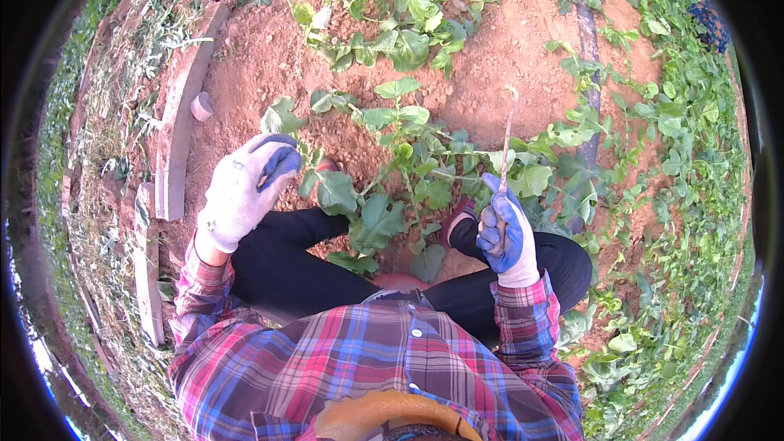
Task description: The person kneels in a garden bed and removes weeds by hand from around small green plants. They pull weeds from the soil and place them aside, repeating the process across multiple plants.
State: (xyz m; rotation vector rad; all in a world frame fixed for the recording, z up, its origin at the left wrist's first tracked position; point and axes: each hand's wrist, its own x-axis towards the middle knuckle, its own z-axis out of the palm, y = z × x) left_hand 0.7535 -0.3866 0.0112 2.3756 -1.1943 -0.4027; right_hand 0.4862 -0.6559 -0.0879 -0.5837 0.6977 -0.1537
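My left hand [251, 180], in a white work glove with a blue-coated palm, is raised at the left above my knee. Its fingers curl loosely with a gap at the thumb, and I see nothing held. Just beyond it shows a broad green leaf [282, 116]. My right hand [507, 236], gloved alike, is closed around the handle of a thin sickle [508, 141]. The narrow blade points away from me, and its tip hooks left. Between my hands a leafy vine plant [398, 159] spreads over reddish soil, partly between my legs.
Concrete edging [177, 128] runs along the left, with a small round pale block [201, 106] beside it. More vines [404, 18] grow ahead. A dark drip hose [589, 67] runs at the right, before dense foliage [680, 153]. A dark patterned object [709, 26] lies at far right.
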